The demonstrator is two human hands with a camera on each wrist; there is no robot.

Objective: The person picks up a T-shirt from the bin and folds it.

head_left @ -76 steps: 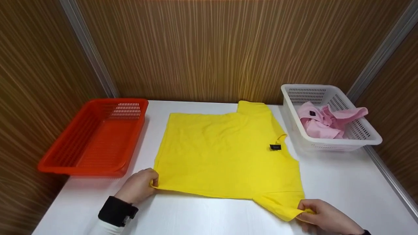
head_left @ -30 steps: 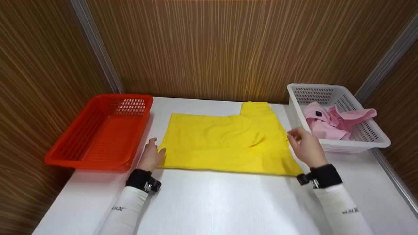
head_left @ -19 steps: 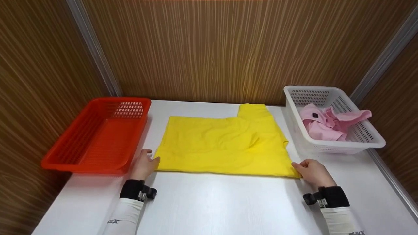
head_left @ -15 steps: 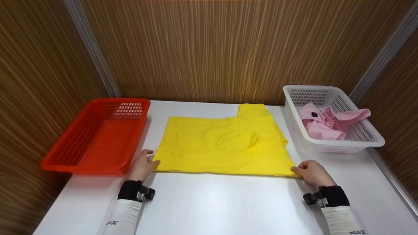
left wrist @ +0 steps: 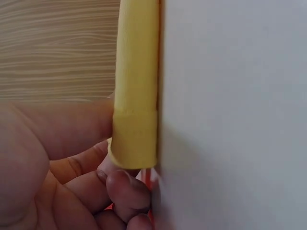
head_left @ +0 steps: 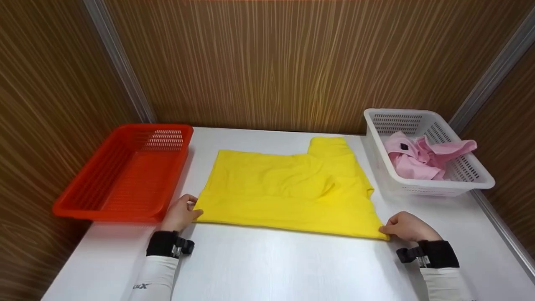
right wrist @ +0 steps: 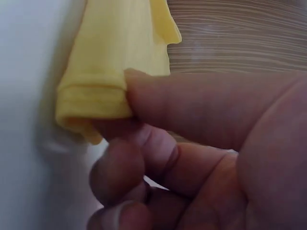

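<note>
A yellow T-shirt (head_left: 276, 192) lies on the white table, its near side folded over toward the middle. One sleeve sticks out at the back right. My left hand (head_left: 180, 213) pinches the near left corner at the hem; in the left wrist view the thumb lies on the folded edge of the T-shirt (left wrist: 136, 86) with the other fingers curled beneath. The right hand (head_left: 410, 227) holds the near right corner. Its thumb presses on top of the cloth (right wrist: 103, 72) in the right wrist view, the index finger under it.
To the left stands a red basket (head_left: 121, 216) with nothing in it. At the back right a white basket (head_left: 443, 186) holds a crumpled pink garment (head_left: 411, 156) with a black label. Wood-grain panels (head_left: 259, 62) enclose the white table (head_left: 267, 263) at the back and sides.
The T-shirt's near side was folded over, hiding the neck label. Both hands regripped the new near corners. In the last half second the right corner came nearer and slightly to the right.
</note>
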